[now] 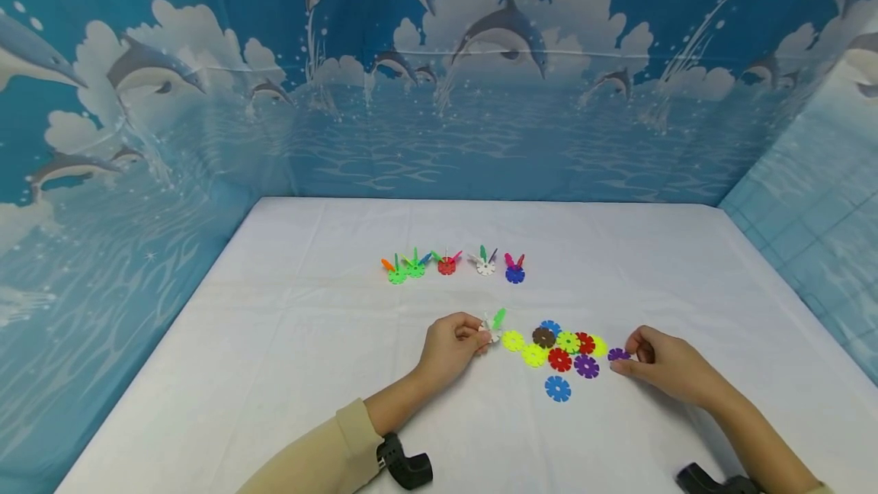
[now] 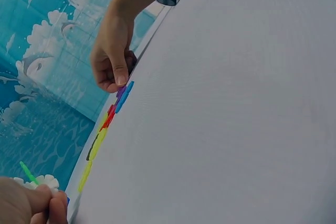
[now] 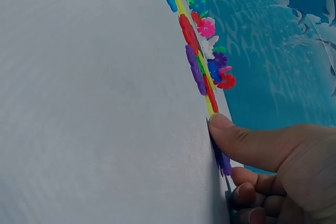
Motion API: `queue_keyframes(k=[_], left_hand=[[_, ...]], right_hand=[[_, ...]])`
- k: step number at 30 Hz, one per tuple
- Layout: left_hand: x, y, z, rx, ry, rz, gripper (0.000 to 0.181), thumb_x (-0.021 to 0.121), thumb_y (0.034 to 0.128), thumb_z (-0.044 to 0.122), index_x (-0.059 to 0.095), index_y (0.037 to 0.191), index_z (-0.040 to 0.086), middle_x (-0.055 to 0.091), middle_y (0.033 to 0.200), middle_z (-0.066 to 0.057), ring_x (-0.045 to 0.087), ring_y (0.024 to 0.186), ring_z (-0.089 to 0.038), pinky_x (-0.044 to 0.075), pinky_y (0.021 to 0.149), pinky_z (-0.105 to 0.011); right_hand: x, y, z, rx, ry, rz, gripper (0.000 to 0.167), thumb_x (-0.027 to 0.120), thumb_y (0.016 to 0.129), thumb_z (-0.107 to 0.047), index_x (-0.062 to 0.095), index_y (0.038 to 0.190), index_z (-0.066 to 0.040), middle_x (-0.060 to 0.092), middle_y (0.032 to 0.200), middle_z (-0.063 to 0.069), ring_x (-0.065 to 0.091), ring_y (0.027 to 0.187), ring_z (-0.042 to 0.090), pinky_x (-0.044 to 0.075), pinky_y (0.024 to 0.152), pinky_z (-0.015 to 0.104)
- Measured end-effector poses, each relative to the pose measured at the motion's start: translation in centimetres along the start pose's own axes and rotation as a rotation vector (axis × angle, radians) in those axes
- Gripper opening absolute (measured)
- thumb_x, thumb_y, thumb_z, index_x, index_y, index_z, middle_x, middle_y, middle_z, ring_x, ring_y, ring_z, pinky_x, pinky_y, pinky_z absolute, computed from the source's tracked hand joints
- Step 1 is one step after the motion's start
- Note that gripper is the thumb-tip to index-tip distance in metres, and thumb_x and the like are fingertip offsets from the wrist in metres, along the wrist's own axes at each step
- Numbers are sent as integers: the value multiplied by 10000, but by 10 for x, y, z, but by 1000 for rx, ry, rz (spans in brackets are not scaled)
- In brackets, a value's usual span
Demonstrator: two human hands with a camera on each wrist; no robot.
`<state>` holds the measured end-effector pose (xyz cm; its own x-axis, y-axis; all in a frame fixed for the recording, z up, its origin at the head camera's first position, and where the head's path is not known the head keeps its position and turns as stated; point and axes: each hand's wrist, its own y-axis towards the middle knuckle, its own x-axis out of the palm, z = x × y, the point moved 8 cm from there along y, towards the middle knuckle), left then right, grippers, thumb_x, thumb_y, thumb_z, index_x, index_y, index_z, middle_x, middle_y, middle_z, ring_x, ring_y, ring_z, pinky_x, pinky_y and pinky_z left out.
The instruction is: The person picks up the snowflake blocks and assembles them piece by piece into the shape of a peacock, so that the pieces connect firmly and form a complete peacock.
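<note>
My left hand (image 1: 449,349) pinches a white snowflake disc (image 1: 489,334) between thumb and fingers, and a green disc (image 1: 499,318) is slotted upright into its edge. The left wrist view shows this white disc (image 2: 48,181) at the lower left. On the right, my right hand (image 1: 672,366) has thumb and fingers around a purple snowflake disc (image 1: 618,354) at the table surface. In the right wrist view the thumb lies at one end of this purple disc (image 3: 220,156), with fingertips by the other. Another purple disc (image 1: 586,366) lies just left of it.
Between the hands lie loose discs: yellow (image 1: 534,355), red (image 1: 559,360), brown (image 1: 544,337) and blue (image 1: 558,389) among them. Farther back stands a row of joined discs, including a white piece (image 1: 485,267) and a blue piece (image 1: 515,274). Dolphin-printed cloth (image 1: 439,136) borders the white table (image 1: 274,341).
</note>
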<state>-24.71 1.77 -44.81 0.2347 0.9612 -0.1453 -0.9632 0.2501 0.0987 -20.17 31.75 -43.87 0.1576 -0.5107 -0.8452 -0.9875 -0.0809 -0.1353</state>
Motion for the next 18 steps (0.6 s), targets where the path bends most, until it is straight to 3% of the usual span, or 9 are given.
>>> queue_keyframes(k=[3,10,18], left_hand=[[0,0,0,-11,-4,-1,87,718,869,19,656,898,-35,681,717,-63,641,646,-111,539,607,-205],[-1,0,1,-17,-12,4,92,714,871,21,645,897,-34,677,721,-59,627,642,-98,539,613,-204],[-2,0,1,-17,-8,26,109,721,864,18,642,896,-49,690,748,-131,663,686,-220,522,603,-181]], right_hand=[[0,0,0,7,9,5,413,747,852,-384,536,908,-33,440,711,24,438,688,184,357,555,272],[-2,4,-4,-8,41,20,434,758,857,-296,550,1061,26,465,730,22,456,694,180,388,565,259],[-4,8,-6,25,36,-3,351,712,897,-324,539,918,-19,457,733,33,463,725,196,386,583,277]])
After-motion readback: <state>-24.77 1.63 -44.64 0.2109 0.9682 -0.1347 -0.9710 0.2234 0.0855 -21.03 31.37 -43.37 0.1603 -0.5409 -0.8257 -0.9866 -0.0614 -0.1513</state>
